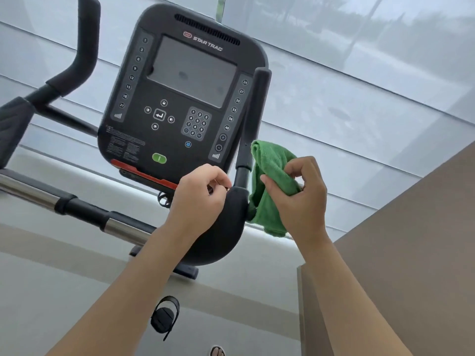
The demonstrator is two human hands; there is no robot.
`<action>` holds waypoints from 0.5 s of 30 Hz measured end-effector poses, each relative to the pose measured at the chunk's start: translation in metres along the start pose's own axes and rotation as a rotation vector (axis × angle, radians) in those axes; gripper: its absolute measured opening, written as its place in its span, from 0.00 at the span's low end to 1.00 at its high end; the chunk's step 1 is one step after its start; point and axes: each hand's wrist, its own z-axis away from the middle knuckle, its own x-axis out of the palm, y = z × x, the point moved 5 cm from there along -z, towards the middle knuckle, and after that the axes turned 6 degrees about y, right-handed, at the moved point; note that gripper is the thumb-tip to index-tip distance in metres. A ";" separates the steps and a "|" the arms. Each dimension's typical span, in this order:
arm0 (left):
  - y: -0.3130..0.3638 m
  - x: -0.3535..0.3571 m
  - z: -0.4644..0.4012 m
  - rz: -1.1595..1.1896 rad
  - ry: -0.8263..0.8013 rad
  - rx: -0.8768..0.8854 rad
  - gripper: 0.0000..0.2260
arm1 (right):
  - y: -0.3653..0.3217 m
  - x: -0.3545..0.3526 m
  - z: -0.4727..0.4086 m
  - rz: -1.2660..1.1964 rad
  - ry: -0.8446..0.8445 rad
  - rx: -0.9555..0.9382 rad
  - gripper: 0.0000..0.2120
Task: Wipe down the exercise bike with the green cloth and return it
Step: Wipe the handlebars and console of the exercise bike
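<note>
The exercise bike's black console [180, 96] fills the upper middle of the head view, with a grey screen and keypad. Its right handlebar [226, 227] curves up beside the console to an upright grip [259, 98]. A green cloth [270, 170] hangs just right of that grip's lower end, touching the bar. My right hand [300, 194] pinches the cloth between thumb and fingers. My left hand [203, 199] sits with curled fingers at the handlebar's bend below the console; whether it holds anything is unclear.
The left handlebar [77, 60] rises at the upper left, and a chrome crossbar [33, 191] runs from the left edge. A black pedal [164, 317] shows below. A brown panel [411, 253] stands at the right. A window wall lies behind the bike.
</note>
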 end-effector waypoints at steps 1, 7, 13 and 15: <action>-0.001 0.005 -0.004 -0.009 0.008 -0.018 0.10 | 0.000 0.000 -0.014 0.007 0.003 -0.022 0.17; -0.010 0.031 -0.013 -0.140 0.068 -0.131 0.08 | -0.008 0.011 -0.102 0.041 0.043 -0.192 0.15; -0.012 0.036 -0.017 -0.276 0.075 -0.163 0.04 | -0.012 0.058 -0.173 0.145 -0.012 -0.304 0.14; -0.012 0.036 -0.017 -0.305 0.079 -0.168 0.04 | -0.009 0.077 -0.189 0.222 -0.077 -0.325 0.15</action>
